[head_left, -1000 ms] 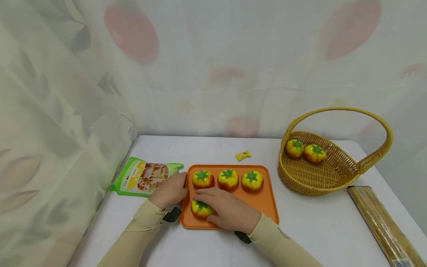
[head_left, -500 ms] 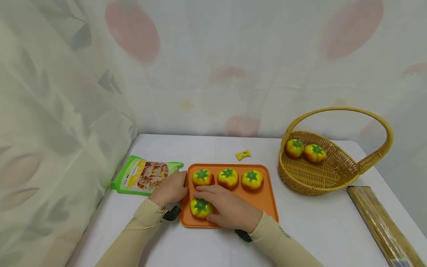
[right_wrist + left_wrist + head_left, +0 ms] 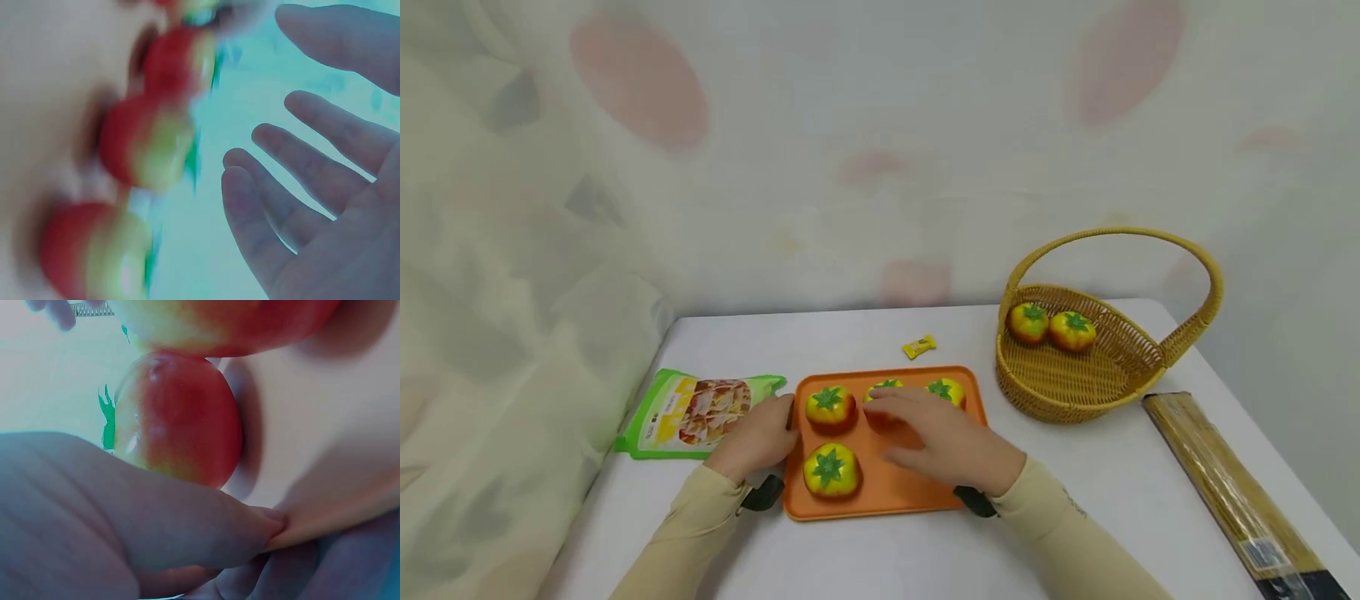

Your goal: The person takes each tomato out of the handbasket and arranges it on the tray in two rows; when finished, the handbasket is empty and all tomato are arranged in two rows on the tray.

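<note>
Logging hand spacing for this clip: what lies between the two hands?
In the head view, the rear-left tomato-like fruit and front-left tomato-like fruit, plus bare orange tray, lie between the left hand and right hand.

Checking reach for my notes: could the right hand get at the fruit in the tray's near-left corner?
Probably yes: the right hand looks empty, and only bare tray shows between it and the near-left fruit.

Nothing legible, only blurred marks on green bag (image 3: 698, 415), yellow packet (image 3: 919, 347), right sleeve (image 3: 1073, 529) and long package (image 3: 1232, 482).
</note>
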`<state>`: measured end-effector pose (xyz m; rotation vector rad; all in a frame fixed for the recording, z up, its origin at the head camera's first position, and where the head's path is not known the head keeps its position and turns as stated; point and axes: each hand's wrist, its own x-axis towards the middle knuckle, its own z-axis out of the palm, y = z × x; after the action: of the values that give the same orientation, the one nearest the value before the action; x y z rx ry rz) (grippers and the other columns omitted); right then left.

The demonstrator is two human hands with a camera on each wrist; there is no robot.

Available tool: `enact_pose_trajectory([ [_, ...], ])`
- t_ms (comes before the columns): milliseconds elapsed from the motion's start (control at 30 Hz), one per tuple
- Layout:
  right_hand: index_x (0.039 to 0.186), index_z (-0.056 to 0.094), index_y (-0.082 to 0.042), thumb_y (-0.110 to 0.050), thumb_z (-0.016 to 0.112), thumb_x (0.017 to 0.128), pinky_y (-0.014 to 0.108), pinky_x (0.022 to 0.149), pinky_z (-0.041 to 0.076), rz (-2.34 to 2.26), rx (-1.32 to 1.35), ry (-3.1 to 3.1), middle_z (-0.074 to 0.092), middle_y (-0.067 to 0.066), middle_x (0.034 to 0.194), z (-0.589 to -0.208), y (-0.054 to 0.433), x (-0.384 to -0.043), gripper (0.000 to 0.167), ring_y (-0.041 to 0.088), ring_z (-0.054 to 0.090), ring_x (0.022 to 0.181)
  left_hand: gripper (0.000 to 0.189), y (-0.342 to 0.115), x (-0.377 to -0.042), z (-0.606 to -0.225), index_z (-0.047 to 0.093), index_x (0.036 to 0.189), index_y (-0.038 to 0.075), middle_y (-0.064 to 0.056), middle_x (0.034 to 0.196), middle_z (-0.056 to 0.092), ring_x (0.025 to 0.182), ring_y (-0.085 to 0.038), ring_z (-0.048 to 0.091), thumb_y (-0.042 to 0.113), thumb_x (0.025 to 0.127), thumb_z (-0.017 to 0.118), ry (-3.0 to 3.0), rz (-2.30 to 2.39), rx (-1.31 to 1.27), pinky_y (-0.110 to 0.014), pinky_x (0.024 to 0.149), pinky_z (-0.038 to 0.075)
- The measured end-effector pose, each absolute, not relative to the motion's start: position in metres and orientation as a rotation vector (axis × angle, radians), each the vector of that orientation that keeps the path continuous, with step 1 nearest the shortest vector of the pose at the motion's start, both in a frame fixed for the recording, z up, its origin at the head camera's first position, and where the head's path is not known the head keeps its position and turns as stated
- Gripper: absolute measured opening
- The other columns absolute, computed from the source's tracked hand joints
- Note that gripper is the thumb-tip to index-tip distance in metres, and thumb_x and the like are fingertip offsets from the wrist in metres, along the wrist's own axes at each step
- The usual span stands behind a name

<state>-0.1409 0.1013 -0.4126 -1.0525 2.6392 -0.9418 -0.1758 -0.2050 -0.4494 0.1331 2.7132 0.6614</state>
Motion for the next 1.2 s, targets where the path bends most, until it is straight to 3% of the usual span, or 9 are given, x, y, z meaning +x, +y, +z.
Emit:
enact_pose_trajectory([
  [433,0.143,0.066,-0.005,-0.016,0.082,0.096,0.059,0.113,0.050,-0.670,-0.775,3.050,0.070,0.015,0.141,-0.379,0.260,-0.182,0.051,0.038,0.064,0.133,0.033,-0.209,-0.174,-0.452,0.065,0.131,-0.003,-0.009,0.106,0.071,0.087,-0.020,0.062,0.007,0.099,0.067,2.735,0.663,0.173,-0.038,0.080,0.055],
  [600,0.148,0.061,-0.006,-0.021,0.083,0.095,0.063,0.114,0.046,-0.615,-0.552,3.025,0.064,0.020,0.148,-0.373,0.302,-0.204,0.059,0.043,0.059,0.138,0.029,-0.209,-0.175,-0.453,0.066,0.128,-0.003,-0.008,0.100,0.069,0.083,-0.019,0.060,0.007,0.101,0.066,2.725,0.687,0.193,-0.035,0.075,0.054],
  [800,0.155,0.053,-0.003,-0.019,0.082,0.093,0.070,0.114,0.043,-0.565,-0.369,2.952,0.056,0.030,0.155,-0.375,0.333,-0.229,0.070,0.052,0.054,0.141,0.033,-0.206,-0.176,-0.456,0.066,0.131,-0.001,-0.009,0.107,0.072,0.088,-0.018,0.062,0.008,0.099,0.068,2.731,0.680,0.208,-0.040,0.082,0.058],
  [1200,0.158,0.050,-0.003,-0.020,0.081,0.093,0.074,0.111,0.043,-0.555,-0.198,2.843,0.050,0.036,0.156,-0.381,0.353,-0.254,0.074,0.059,0.050,0.139,0.040,-0.203,-0.172,-0.455,0.064,0.137,-0.002,-0.012,0.114,0.073,0.091,-0.019,0.064,0.009,0.099,0.068,2.733,0.647,0.188,-0.041,0.084,0.058],
])
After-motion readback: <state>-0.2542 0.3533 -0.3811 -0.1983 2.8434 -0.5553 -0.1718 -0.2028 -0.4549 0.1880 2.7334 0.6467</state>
